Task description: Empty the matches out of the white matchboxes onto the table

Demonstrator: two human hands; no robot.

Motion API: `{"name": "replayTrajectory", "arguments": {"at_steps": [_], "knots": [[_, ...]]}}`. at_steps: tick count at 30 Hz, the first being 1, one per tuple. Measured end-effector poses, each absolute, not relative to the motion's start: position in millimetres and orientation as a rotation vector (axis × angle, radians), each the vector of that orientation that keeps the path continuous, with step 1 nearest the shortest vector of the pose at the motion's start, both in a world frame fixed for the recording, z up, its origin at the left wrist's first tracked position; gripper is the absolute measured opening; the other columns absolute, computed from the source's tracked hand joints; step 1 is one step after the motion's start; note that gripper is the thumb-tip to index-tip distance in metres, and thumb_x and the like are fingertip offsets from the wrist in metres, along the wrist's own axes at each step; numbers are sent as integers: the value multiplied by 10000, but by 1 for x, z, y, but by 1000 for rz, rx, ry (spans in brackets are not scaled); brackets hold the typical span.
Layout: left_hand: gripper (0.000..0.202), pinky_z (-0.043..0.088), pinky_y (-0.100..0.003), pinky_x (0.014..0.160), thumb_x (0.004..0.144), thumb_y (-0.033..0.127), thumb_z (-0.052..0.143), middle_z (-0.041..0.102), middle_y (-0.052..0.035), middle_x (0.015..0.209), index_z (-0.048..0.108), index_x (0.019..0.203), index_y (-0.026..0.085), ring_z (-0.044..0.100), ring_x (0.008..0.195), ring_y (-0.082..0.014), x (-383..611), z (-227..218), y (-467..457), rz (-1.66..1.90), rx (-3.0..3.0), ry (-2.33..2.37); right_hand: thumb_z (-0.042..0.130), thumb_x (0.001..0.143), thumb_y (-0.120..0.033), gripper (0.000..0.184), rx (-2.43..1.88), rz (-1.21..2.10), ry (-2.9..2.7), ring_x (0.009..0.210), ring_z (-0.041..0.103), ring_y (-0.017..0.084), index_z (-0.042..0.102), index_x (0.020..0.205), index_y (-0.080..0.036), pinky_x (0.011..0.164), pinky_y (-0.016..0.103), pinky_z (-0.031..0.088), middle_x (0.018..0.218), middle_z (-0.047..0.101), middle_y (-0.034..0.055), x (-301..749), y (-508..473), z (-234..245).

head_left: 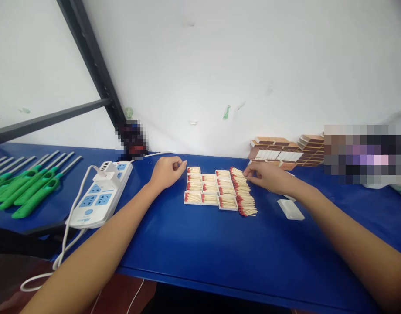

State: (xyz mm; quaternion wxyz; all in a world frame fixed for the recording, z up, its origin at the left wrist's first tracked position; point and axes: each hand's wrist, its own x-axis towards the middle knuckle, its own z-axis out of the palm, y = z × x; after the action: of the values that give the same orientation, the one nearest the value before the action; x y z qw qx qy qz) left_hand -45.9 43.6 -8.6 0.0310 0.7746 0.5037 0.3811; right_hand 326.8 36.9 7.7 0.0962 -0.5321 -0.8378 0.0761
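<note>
My left hand (168,171) is loosely closed beside the left column of matchbox trays. Its thumb and fingertips are bent together, and no object shows in them. My right hand (265,176) is closed in a pinch at the upper right edge of a pile of loose red-tipped matches (243,192). Whether a match is between its fingertips cannot be made out. Between the hands, several white matchbox trays (209,199) filled with matches lie in three columns, heads pointing left. A white empty-looking tray (290,209) lies below my right wrist, with another partly hidden by it.
Stacked brown matchboxes (310,150) stand against the wall at the back right. On the left are a white power strip (102,196) with a plug and cable, and several green lighters (40,187). A dark metal frame (92,61) rises behind. The blue table's front edge (200,283) runs below.
</note>
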Motion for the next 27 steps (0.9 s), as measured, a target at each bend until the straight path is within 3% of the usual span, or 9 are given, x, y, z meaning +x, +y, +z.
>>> {"name": "replayTrajectory", "arguments": {"at_steps": [7,11,19,23,27], "knots": [[377,329,-295,590,946,408,599,567,15,561,571,637,194,467,527,-128,-46,-10,44,1174,2370,1552,566,935,-390,253,-1504,234,-2388,782,674,222,739,947,-206,713,338,497,925,774,81,309,45,27],[385,324,-297,587,946,406,592,556,16,547,566,624,195,464,521,-129,-46,-11,45,1168,2371,1550,663,898,-471,355,-1434,418,-2596,902,682,238,768,1109,-206,757,330,518,1095,769,111,273,66,43],[382,344,-296,600,951,401,588,577,5,571,578,628,198,483,540,-138,-47,-5,42,1197,2362,1551,663,848,-221,89,-1510,423,-2773,822,696,213,750,849,-204,712,301,487,926,791,64,244,93,42],[372,336,-298,596,951,389,588,566,9,564,580,632,199,479,538,-138,-46,-7,43,1189,2359,1554,625,873,-198,96,-1491,359,-2805,777,679,197,713,834,-204,688,290,468,890,783,56,243,96,33],[371,335,-298,599,949,394,591,565,8,561,580,634,198,487,538,-140,-45,-8,44,1175,2366,1545,561,942,-238,143,-1490,216,-2794,844,683,202,699,938,-200,737,293,468,993,783,76,245,99,32]]}}
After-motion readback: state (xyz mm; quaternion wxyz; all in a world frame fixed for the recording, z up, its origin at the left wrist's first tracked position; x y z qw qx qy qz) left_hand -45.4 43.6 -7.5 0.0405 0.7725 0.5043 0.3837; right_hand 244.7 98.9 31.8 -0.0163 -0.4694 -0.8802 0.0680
